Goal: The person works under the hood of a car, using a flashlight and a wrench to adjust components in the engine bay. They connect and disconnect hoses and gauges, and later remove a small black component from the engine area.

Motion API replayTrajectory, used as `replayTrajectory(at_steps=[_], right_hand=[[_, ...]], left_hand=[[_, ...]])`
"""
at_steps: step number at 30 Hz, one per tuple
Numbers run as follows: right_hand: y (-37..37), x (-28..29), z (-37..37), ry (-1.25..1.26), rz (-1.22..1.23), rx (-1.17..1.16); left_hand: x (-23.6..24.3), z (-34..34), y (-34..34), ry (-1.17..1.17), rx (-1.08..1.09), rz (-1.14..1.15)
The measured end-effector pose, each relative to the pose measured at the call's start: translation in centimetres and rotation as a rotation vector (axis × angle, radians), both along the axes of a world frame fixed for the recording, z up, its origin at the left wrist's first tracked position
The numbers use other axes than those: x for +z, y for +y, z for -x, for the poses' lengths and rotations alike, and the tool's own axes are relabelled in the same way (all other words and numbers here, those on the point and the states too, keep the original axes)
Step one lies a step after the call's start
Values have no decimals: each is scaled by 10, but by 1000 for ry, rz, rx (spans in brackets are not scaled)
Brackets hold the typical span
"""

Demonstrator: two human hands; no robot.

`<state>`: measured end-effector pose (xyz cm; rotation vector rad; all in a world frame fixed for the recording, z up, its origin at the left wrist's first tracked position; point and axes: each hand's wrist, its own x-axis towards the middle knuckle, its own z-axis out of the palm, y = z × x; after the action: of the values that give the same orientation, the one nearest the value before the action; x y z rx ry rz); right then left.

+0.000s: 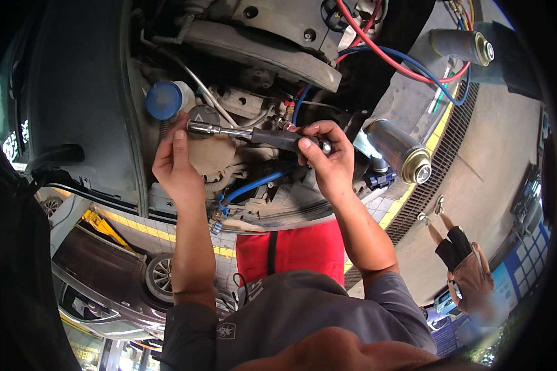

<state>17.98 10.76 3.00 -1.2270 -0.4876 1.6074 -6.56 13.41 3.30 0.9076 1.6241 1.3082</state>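
Across the engine bay I hold a socket driver point(229, 130) with a chrome shaft and a black handle, lying roughly level. My right hand point(331, 157) is closed around the handle's end. At the other end, my left hand point(181, 164) pinches the socket tip between thumb and fingers. Just behind the tip sits a round dark cap point(202, 114); a larger blue cap point(164, 100) is to its left. Below the shaft lies a beige plastic reservoir point(210, 156). Beyond the handle, a red fitting point(289, 106) joins a blue hose.
Two spray cans point(408, 159) point(464, 46) stand along the right side. Red hose point(390, 55) and blue hose point(254, 185) loop around the bay. A red cover point(291, 250) hangs at the front. Behind are a parked car point(105, 266) and a person point(467, 266).
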Motion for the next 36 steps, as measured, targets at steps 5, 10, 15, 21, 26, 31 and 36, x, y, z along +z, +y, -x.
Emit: replayTrajectory(at_steps=[5, 10, 15, 21, 26, 31, 36], right_hand=[[22, 20, 8, -122, 99, 44], [40, 23, 6, -51, 36, 14], [27, 10, -6, -3, 82, -48], [5, -11, -16, 149, 131, -105], [6, -15, -15, 89, 128, -154], [13, -29, -16, 3, 123, -176], [19, -39, -14, -18, 136, -135]], left_hand=[[0, 6, -4, -23, 41, -8], [10, 5, -3, 77, -1, 27], [20, -15, -12, 220, -81, -78], [15, -25, -2, 204, -132, -108], [8, -16, 1, 286, -117, -142], [8, 6, -1, 255, -9, 31], [4, 17, 7, 310, -23, 136]])
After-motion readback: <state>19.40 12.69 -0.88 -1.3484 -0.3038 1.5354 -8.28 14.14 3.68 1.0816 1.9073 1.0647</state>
